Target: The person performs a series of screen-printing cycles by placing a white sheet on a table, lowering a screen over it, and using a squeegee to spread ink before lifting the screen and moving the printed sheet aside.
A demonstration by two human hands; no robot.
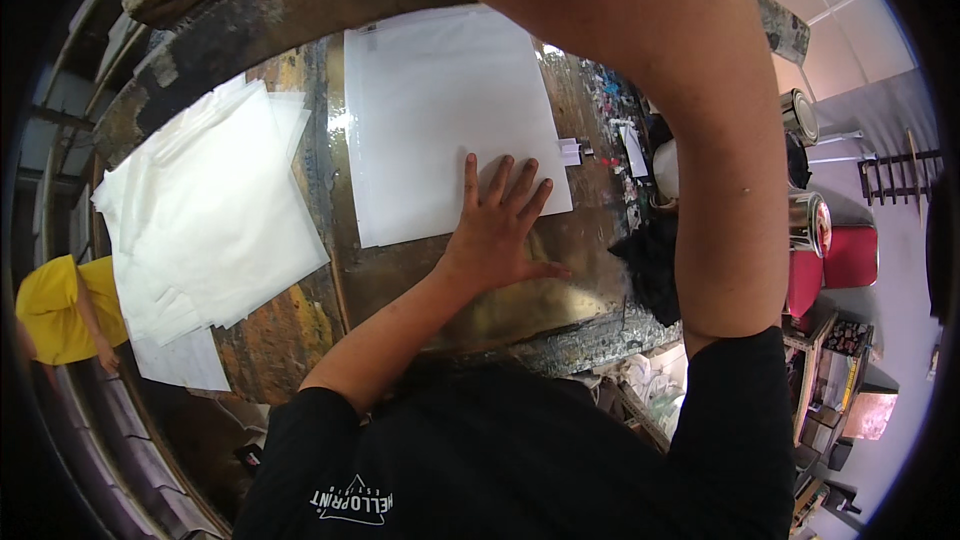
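My left hand [500, 220] lies with its fingers spread on the lower edge of a flat white bag or sheet [445, 110], its thumb out over the brown table board. The white piece is smooth, with a narrow strip along its left side. My right arm [735, 170] rises along the right and bends over the top of the picture; its hand is out of view. To the left sits an untidy, overlapping pile of similar white, slightly see-through pieces [205, 210].
A worn dark frame or beam [270, 5] crosses above the table. The tabletop [275, 340] is paint-stained. Metal cans [808, 223] and a red container [850, 255] stand right, beside a black cloth [652, 270]. A person in yellow [65, 310] is at far left, near racks.
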